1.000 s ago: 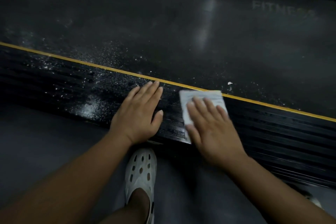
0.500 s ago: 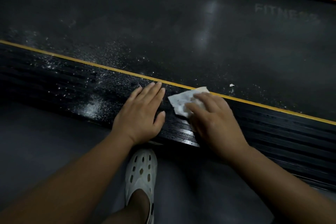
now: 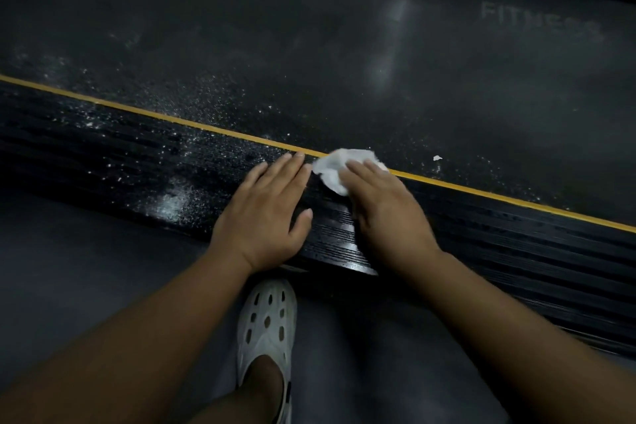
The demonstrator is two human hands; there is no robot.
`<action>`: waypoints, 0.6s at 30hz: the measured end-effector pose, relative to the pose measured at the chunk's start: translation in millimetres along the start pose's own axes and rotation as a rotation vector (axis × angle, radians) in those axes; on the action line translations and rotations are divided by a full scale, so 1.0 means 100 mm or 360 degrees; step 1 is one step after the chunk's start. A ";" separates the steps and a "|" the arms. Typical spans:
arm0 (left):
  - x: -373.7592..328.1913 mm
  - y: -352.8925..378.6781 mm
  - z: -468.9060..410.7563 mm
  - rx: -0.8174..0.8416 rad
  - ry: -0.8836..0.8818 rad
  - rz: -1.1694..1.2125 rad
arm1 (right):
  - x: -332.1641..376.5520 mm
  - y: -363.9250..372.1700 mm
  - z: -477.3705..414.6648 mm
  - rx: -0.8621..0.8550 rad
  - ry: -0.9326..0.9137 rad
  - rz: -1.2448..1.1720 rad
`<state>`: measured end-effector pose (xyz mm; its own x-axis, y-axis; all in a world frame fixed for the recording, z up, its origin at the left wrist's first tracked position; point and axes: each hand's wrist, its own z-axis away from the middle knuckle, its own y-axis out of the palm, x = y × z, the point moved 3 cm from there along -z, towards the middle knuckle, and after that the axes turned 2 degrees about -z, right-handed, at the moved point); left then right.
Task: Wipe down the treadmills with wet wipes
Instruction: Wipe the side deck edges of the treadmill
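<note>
Head view: the right hand (image 3: 382, 213) presses a crumpled wet wipe (image 3: 335, 169) under flat fingers onto the treadmill's ribbed side rail (image 3: 516, 251) (at its yellow stripe (image 3: 206, 126)). The left hand (image 3: 265, 217) lies flat beside it, fingers straight.

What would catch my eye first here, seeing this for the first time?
The crumpled white wet wipe stands out most, bright against the black treadmill side rail, pressed under the right hand right at the yellow stripe. Beside it the left hand lies flat on the rail, and white specks dust the rail to its left. A white clog shows on the floor below, between the arms.
</note>
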<state>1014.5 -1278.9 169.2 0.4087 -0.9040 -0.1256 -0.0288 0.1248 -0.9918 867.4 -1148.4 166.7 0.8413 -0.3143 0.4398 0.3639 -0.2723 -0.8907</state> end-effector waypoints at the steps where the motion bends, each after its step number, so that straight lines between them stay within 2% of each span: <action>1: 0.00 0.00 0.00 -0.0003 -0.0001 -0.0007 | 0.12 0.04 -0.12 0.0018 -0.0012 0.0027; 3: 0.00 -0.01 0.00 0.0004 0.0001 0.0000 | 0.36 0.08 -0.14 0.0075 -0.0130 -0.0010; 6: 0.01 -0.01 0.00 -0.0005 0.0000 0.0002 | 0.34 0.05 0.22 0.0128 -0.0288 -0.0015; 10: 0.00 -0.01 0.00 -0.0008 -0.0002 -0.0012 | 0.03 0.06 0.14 0.0020 0.0009 0.0143; 12: 0.00 -0.01 0.00 -0.0003 0.0001 -0.0011 | 0.17 0.16 -0.05 0.0019 0.0139 0.0164; 15: 0.01 -0.01 -0.01 0.0020 -0.0004 -0.0023 | 0.45 0.20 0.18 0.0122 -0.0110 0.0214; 18: 0.01 -0.01 0.00 0.0021 0.0003 -0.0019 | 0.16 0.00 0.66 0.0157 -0.0278 0.0203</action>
<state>1014.8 -1280.0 169.7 0.4073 -0.9062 -0.1137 -0.0116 0.1193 -0.9928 907.4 -1093.4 166.1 0.9363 -0.1759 0.3039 0.2802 -0.1476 -0.9485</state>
